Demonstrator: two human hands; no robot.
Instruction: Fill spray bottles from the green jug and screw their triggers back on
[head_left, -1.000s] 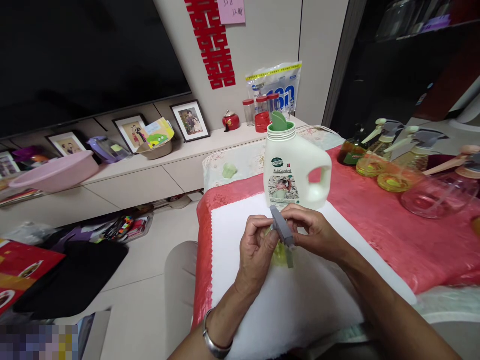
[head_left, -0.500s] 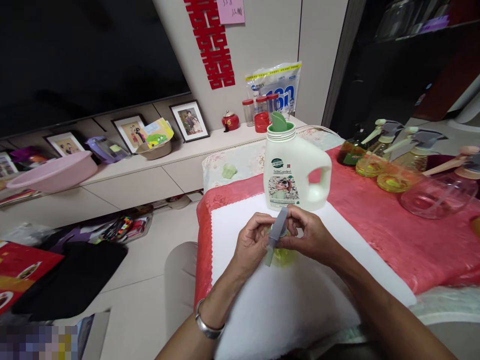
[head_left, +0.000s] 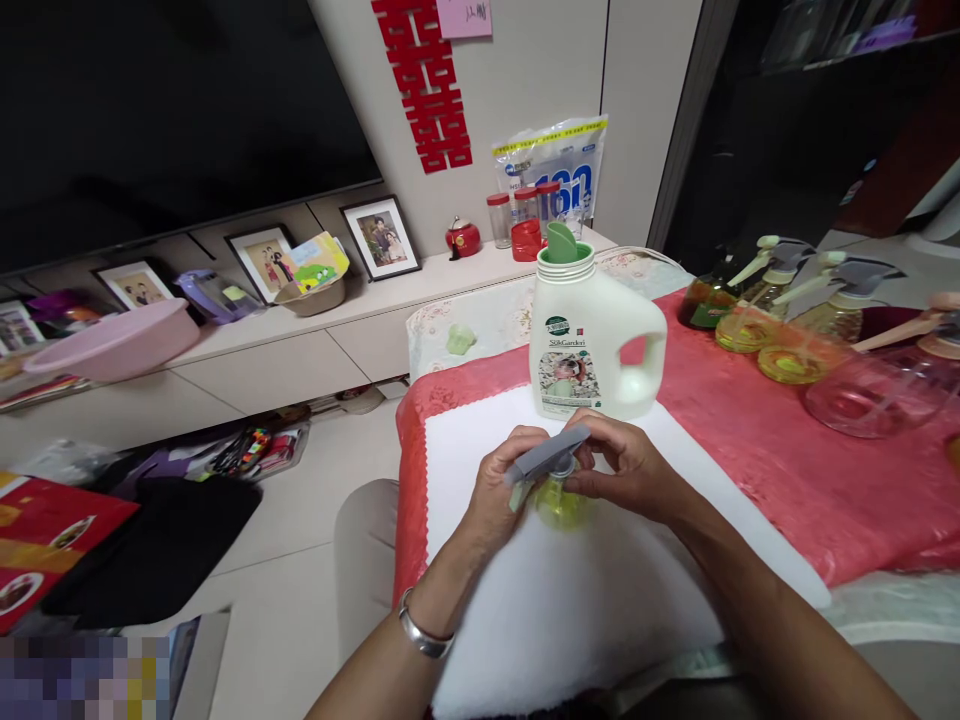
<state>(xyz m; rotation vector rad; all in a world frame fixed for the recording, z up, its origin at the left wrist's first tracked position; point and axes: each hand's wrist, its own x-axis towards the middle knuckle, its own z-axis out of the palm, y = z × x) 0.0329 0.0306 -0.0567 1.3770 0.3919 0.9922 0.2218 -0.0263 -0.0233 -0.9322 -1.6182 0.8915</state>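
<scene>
A grey spray head [head_left: 549, 454] sits on the neck of a small bottle [head_left: 562, 506] with yellow liquid, which stands on the white cloth [head_left: 600, 600]. My left hand [head_left: 501, 485] has its fingers closed around the nozzle end of the spray head. From the right, my right hand [head_left: 619, 465] pinches at the back of the head and the collar by the bottle's neck. Just behind my hands stands a large cream jug [head_left: 585, 340] with a green cap piece [head_left: 562, 245] tilted in its open mouth.
Spray bottles with yellow liquid [head_left: 795, 360], a dark bottle [head_left: 705, 297] and a pink clear bottle [head_left: 862, 400] stand on the red cover [head_left: 735, 400] at right. Behind, a cabinet top [head_left: 442, 275] bears jars, frames and a pink basin [head_left: 120, 340].
The spray head has turned, from pointing steeply toward me to lying more sideways with its nozzle to the left. More of the yellow bottle shows beneath it. The view has shifted slightly.
</scene>
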